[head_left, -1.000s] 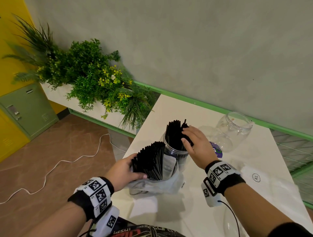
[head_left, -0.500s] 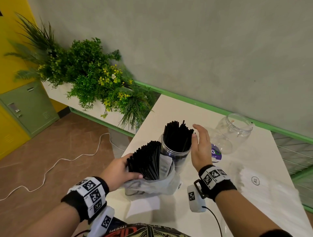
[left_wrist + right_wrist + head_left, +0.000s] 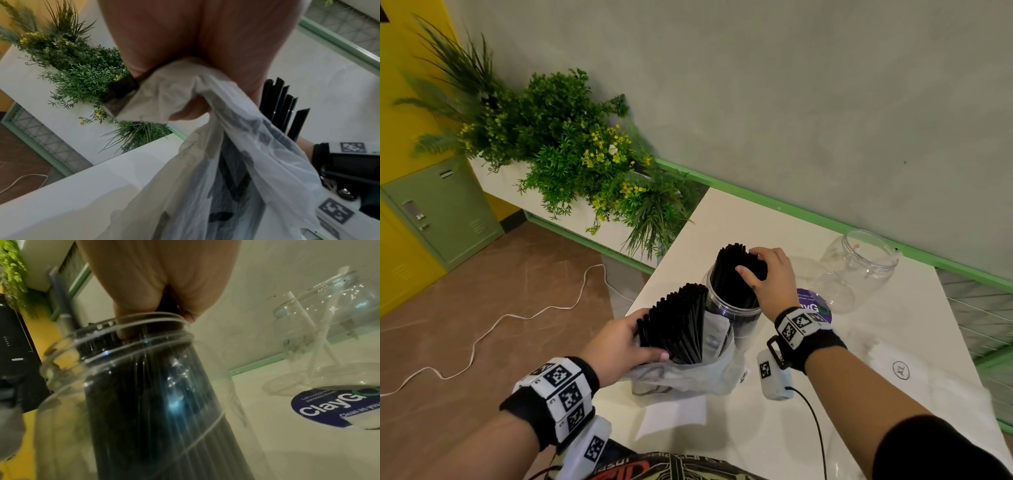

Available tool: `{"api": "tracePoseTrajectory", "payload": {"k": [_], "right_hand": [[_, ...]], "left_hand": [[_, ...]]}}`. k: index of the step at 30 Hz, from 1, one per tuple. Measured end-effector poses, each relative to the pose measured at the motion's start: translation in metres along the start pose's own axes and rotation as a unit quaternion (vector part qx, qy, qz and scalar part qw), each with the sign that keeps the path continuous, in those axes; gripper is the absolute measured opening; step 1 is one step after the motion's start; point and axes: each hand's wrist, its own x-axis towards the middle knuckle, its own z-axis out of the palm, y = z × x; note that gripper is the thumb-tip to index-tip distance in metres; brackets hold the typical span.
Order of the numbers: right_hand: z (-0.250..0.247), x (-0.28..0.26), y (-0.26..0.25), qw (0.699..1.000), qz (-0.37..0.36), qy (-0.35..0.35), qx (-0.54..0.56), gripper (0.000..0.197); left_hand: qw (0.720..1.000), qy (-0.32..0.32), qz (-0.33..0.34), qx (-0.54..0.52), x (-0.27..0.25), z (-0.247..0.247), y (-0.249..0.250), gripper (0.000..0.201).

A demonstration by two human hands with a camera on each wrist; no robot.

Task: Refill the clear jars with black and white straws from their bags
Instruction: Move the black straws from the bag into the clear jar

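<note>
A clear jar (image 3: pixel 736 310) (image 3: pixel 144 402) stands on the white table (image 3: pixel 859 394), packed with black straws (image 3: pixel 732 270) that stick up above its rim. My right hand (image 3: pixel 763 274) (image 3: pixel 162 288) grips the top of that bundle, fingers curled round it. In front of the jar a translucent plastic bag (image 3: pixel 685 377) (image 3: pixel 236 170) holds more black straws (image 3: pixel 678 325). My left hand (image 3: pixel 623 342) (image 3: pixel 195 48) grips the bag and the straws in it. A second clear jar (image 3: pixel 859 267) (image 3: pixel 333 324) stands at the back right with one white straw inside.
A round purple sticker (image 3: pixel 813 306) lies on the table between the jars. A bag of white straws (image 3: pixel 914 383) lies at the right. A planter of green plants (image 3: pixel 571 154) flanks the table's left edge. A white cable (image 3: pixel 493 322) runs over the floor.
My right hand, flat beside the jar half a second ago, has gone back onto the tops of the straws in the jar and closed round them. The left hand keeps its grip on the bag.
</note>
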Motion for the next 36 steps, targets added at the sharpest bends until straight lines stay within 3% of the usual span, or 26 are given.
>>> {"api": "tracePoseTrajectory", "payload": {"k": [3,5,11,16,18,23,27,31,36], "right_hand": [[-0.007,0.011,-0.007,0.999,-0.032,0.036,0.022,0.015],[-0.013,0.021,-0.012,0.997,-0.041,0.049,0.030,0.012],[-0.014,0.016,0.007,0.999,-0.016,0.028,0.018,0.034],[-0.026,-0.017,0.001,0.992,-0.045,0.104,0.061,0.040],[-0.028,-0.033,-0.002,0.994,-0.079,0.066,0.041,0.047],[-0.023,-0.040,0.017,0.980,-0.138,-0.070,-0.127,0.071],[-0.019,-0.023,0.005,0.938,-0.183,-0.112,-0.272,0.076],[-0.010,0.004,-0.016,0.895,-0.265,-0.161,-0.322,0.083],[0.001,0.034,-0.026,0.902,-0.209,-0.230,-0.302,0.083]], "left_hand": [[1.000,0.000,-0.004,-0.007,0.000,0.000,0.000,0.054],[1.000,0.002,-0.005,-0.008,0.000,-0.001,-0.001,0.053],[1.000,-0.001,-0.004,-0.024,0.001,-0.003,-0.003,0.053],[1.000,-0.001,-0.010,-0.027,0.001,-0.005,-0.005,0.053],[1.000,-0.002,-0.010,-0.022,0.001,-0.006,-0.004,0.048],[1.000,-0.004,-0.012,-0.018,0.002,-0.007,-0.003,0.046],[1.000,-0.005,-0.012,-0.015,0.000,-0.008,-0.001,0.047],[1.000,-0.004,-0.010,-0.017,-0.001,-0.007,0.000,0.050],[1.000,-0.005,-0.007,-0.023,-0.001,-0.006,-0.002,0.047]]}}
